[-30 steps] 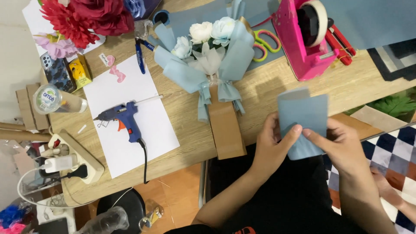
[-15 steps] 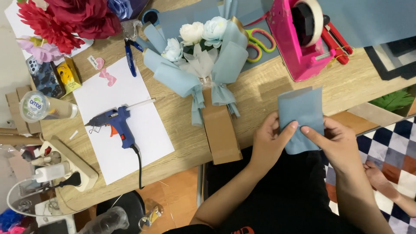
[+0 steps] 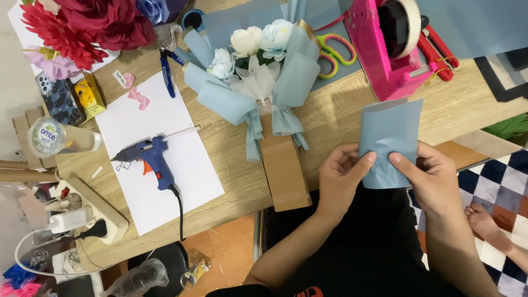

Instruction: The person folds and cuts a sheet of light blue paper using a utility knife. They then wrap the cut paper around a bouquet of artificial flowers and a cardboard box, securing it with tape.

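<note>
Both hands [image 3: 385, 176] pinch blue paper sheet [image 3: 390, 140] over table [image 3: 341, 121]

A small yellow carton box [image 3: 89, 94] lies near the left edge of the wooden table, just beside a phone in a dark patterned case [image 3: 59, 100], whose back faces up so no screen shows. Below them a clear plastic bottle [image 3: 61, 138] rests on its side, its round white-and-green label on the cap end turned upward. A small white tag with a pink heart [image 3: 125, 79] sits by the white sheet's top edge.
</note>
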